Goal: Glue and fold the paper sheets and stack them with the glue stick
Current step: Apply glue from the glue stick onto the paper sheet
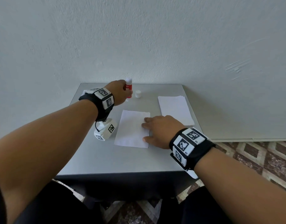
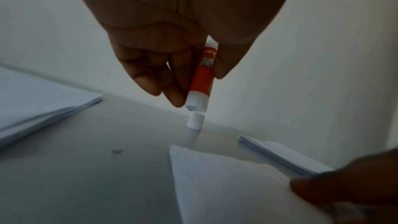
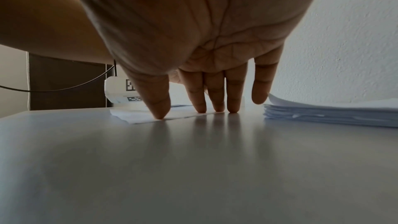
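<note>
Glue stick, red with white ends, sits pinched in my left hand above its white cap, which stands on the table; the label is too blurred to read. My right hand presses straight fingers on the single paper sheet. Paper stack lies at my right.

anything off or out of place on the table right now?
Nothing stands out. The glue stick is uncapped in the left hand, its cap standing upright on the table beside it. The right hand presses the sheet flat; the paper stack lies tidy.
</note>
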